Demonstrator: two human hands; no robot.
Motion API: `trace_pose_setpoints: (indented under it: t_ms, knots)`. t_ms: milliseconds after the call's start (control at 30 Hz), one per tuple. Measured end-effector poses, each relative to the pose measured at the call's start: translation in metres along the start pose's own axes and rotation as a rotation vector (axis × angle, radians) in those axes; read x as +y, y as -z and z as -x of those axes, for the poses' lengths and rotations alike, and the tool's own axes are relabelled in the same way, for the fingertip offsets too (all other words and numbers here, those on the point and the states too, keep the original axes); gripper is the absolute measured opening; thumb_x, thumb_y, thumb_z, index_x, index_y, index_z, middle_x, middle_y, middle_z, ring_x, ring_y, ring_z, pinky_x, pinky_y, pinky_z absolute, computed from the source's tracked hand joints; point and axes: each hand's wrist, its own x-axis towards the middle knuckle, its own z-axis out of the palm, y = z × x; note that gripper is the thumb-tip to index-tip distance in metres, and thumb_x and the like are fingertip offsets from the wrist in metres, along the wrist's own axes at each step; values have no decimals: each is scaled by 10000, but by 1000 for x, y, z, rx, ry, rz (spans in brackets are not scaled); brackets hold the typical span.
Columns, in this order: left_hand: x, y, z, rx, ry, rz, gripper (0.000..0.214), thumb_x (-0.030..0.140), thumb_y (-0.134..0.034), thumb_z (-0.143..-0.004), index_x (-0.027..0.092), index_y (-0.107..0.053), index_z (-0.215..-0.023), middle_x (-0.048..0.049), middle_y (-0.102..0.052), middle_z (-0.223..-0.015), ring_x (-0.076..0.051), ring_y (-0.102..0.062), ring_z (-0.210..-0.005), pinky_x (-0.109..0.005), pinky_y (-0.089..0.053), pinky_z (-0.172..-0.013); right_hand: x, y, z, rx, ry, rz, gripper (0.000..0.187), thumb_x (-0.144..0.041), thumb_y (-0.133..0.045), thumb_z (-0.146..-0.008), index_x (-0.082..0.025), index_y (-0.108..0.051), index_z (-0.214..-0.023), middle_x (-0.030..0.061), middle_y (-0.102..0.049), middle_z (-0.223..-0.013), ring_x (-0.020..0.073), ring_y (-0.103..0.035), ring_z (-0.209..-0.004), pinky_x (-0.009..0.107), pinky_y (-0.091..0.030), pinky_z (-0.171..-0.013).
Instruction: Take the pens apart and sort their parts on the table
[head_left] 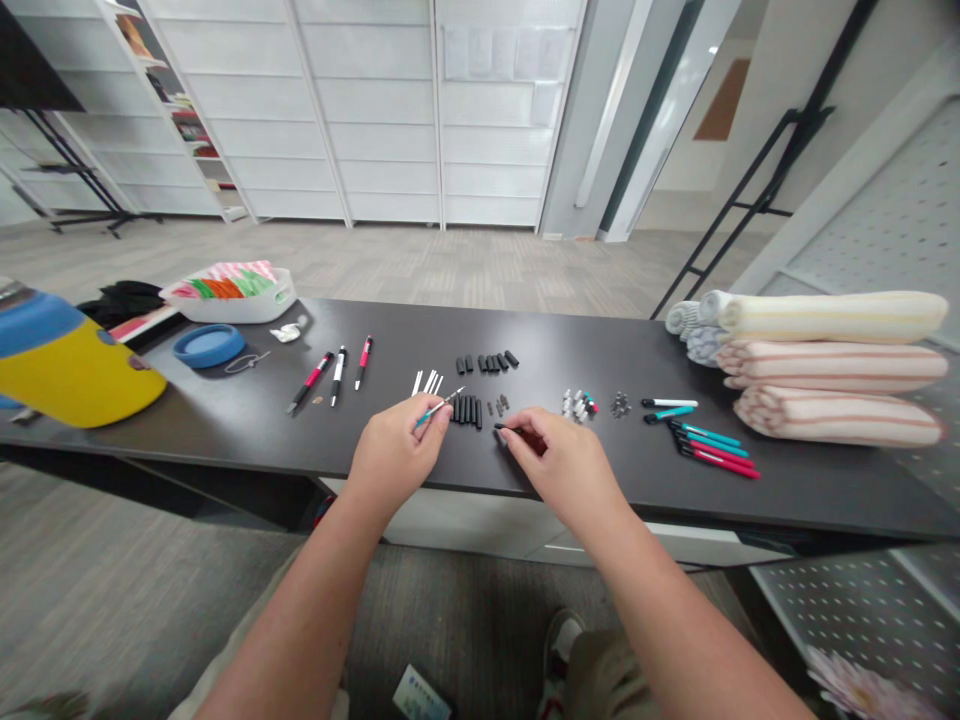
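My left hand point(396, 448) is closed in a pinch on a thin pen refill point(439, 407) with a teal part, its tip pointing up and to the right. My right hand point(559, 455) is closed on a small black pen part point(504, 427) held just above the dark table point(247, 420). Between and beyond the hands lie a row of black pen grips point(466, 410), white pen tubes point(427, 382), more black sleeves point(487, 362) and tiny dark bits point(497, 405).
Three assembled pens point(337, 372) lie at the left. Small caps point(579, 405), springs point(619, 404) and teal and pink pen barrels point(709, 442) lie at the right, beside stacked rolled towels point(817, 365). A white tray point(232, 292), a blue lid point(208, 345) and a yellow-blue object point(67, 365) are far left.
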Motion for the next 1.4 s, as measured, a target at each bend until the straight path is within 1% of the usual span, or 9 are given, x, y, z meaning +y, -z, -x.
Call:
trace_pose_setpoints:
  t_ms: [167,433,633,767,867,1033,1133,1300,1400]
  knots:
    - [0,0,-1,44,51,11,288,435,-551,-1025,212,-697,-915,31,-643,-685,-138,-568,-606,-251,-383,-632,-4,-11,-4,-12,122,123,94,-217,-599,-994,-228,-693,-997,57,-745,-938,224,-676,-838,348,-501,-804]
    - [1,1,-2,39,73,37,285,431,-555,-1020,212,-688,-894,46,-593,-647,-128,-538,-580,-247,-363,-619,-10,-19,-8,11,129,195,111,-191,-588,-994,-211,-695,-1014,94,-735,-980,252,-668,-882,373,-504,-826]
    - [1,1,-2,26,82,50,272,414,-552,-1021,213,-695,-906,35,-627,-674,-134,-558,-604,-245,-367,-622,-5,1,-14,-49,-21,-20,127,-264,-641,-958,-238,-745,-1027,39,-744,-915,203,-662,-788,345,-505,-771]
    - [-1,0,-1,16,77,47,270,412,-551,-1025,214,-698,-914,20,-664,-715,-141,-582,-632,-246,-380,-635,0,11,-17,-180,-117,-216,230,-351,-582,-982,-256,-775,-1063,37,-755,-948,192,-673,-792,332,-513,-746]
    - [-1,-1,-2,15,77,43,268,414,-550,-1028,217,-700,-926,15,-675,-733,-143,-593,-645,-249,-378,-639,1,11,-18,-213,-153,-254,287,-343,-534,-989,-249,-783,-1094,44,-756,-967,175,-665,-745,316,-509,-715]
    - [-1,-1,-2,6,90,33,243,399,-568,-1018,216,-699,-926,19,-683,-743,-133,-586,-639,-247,-371,-645,3,10,-22,-269,-278,-287,323,-423,-563,-970,-214,-794,-1056,13,-711,-760,149,-571,-587,279,-434,-586]
    - [-1,-2,-2,8,98,22,238,393,-573,-1015,217,-699,-916,25,-667,-723,-129,-577,-633,-246,-362,-643,4,10,-24,-263,-329,-297,349,-474,-580,-962,-200,-792,-1007,-7,-667,-676,140,-541,-567,268,-413,-586]
    - [-1,-2,-2,5,93,25,240,395,-568,-1020,222,-691,-909,29,-651,-722,-131,-578,-645,-246,-360,-648,2,9,-22,-224,-281,-138,266,-389,-591,-966,-211,-783,-1012,15,-729,-787,164,-621,-678,290,-454,-677]
    - [0,-2,-2,8,90,26,236,395,-571,-1020,224,-687,-905,31,-657,-728,-130,-582,-647,-244,-362,-651,-1,4,-19,-166,-142,15,215,-316,-649,-952,-218,-775,-1095,16,-723,-829,175,-640,-730,303,-468,-715]
